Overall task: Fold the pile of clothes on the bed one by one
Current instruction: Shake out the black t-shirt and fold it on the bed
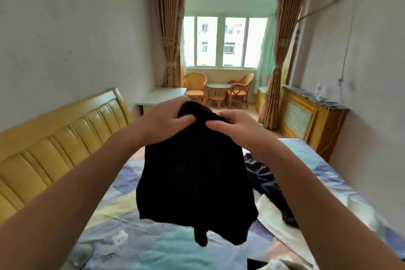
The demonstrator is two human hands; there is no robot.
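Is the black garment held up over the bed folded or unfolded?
Unfolded: the black garment hangs loose from both hands, left and right, above the bed.

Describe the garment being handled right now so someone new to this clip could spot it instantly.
Start at the bed with its patchwork sheet, centre frame. Above it, the left hand and right hand pinch the top edge of a black garment that hangs free. Unlike the dark clothes crumpled on the sheet to its right, it is lifted in the air.
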